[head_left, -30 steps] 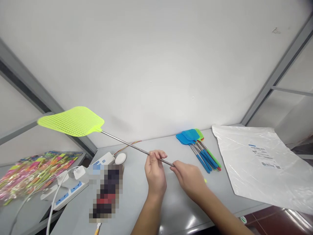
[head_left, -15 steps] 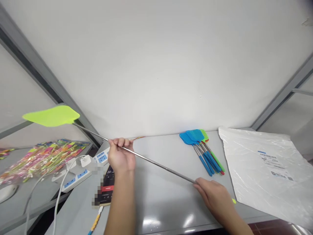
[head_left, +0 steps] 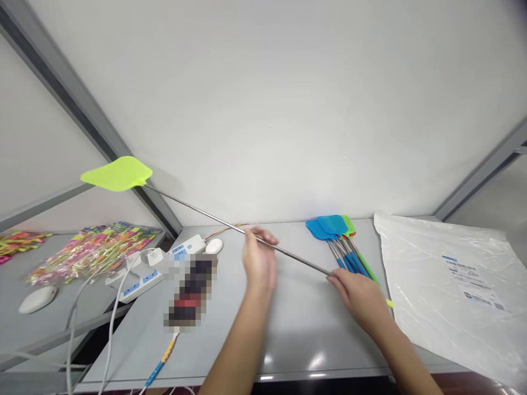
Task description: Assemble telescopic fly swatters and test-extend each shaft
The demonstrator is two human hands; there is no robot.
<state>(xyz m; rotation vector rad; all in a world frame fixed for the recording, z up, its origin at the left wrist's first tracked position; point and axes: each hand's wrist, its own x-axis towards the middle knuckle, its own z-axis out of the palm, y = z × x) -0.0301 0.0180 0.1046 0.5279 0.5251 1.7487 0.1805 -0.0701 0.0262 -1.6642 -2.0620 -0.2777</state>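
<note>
A yellow-green fly swatter (head_left: 119, 174) with a long metal shaft slants across my view above the table, its flat head at the upper left. My right hand (head_left: 360, 299) is closed round its handle end, and a bit of yellow-green handle pokes out beyond the hand. Midway along the shaft, my left hand (head_left: 260, 258) has its fingers curled loosely round the metal, palm up. Behind my right hand lies a bunch of fly swatters (head_left: 332, 225) with blue and green heads, their lower handles partly hidden by that hand.
A white plastic mailing bag (head_left: 444, 291) covers the table's right side. On the left are power strips (head_left: 144, 282) with white cables, a pixelated phone (head_left: 191, 293) on a cord, and a white round object (head_left: 214, 246). Colourful plastic-wrapped packs (head_left: 94, 249) lie on the neighbouring table (head_left: 82, 307).
My left hand has slid right along the shaft, nearer my right hand. The swatter's head has shifted right and slightly up in view, and the camera view has shifted a little.
</note>
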